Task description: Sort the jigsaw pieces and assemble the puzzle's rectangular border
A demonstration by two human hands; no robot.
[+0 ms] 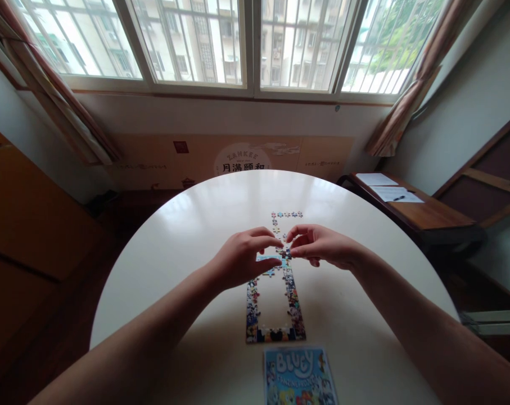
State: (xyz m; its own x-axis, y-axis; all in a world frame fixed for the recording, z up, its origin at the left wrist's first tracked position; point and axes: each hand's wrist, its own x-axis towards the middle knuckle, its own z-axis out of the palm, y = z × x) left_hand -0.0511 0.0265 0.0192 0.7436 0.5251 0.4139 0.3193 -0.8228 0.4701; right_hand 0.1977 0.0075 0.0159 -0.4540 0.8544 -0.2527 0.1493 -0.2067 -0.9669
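A partly joined jigsaw puzzle frame point(297, 315) lies on the white round table point(166, 247), its dark, colourful border surrounding bare tabletop. My left hand point(246, 253) reaches over its upper left part, thumb and fingers apart, fingertips close to the joined pieces. From the other side comes my right hand point(322, 244), with curled fingers and thumb pinched at a small puzzle piece point(285, 254) on the border. The piece's outline is partly covered by the fingertips. Light blue joined pieces point(269, 272) show beneath my left thumb.
Loose puzzle pieces point(287, 214) line up in a row beyond my hands, with a few more running down towards them. Near me lies a blue "Bluey" picture sheet point(299, 374). A wooden side desk point(432, 211) with papers point(392, 193) and a pen stands at right.
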